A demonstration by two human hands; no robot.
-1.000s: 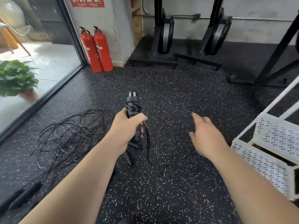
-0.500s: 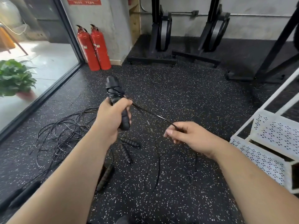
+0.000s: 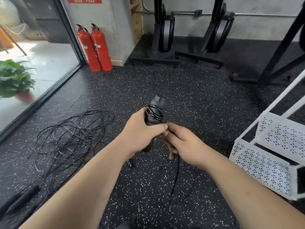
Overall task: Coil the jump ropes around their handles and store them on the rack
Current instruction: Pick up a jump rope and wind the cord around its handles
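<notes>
1. Head view: your left hand grips the black cylindrical handle, long axis upright, cap pointing up and away, left of the white perforated rack.
2. Your right hand pinches thin glossy rope wound round it.

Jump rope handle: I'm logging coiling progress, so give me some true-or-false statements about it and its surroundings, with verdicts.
1. The left hand grips the black handle. True.
2. Rope is wound around the handle's upper part. True.
3. The right hand rests on the white rack. False: it is beside the left hand, pinching rope.
4. The loose rope pile lies in the rack. False: it lies on the floor, left of the hands.
</notes>
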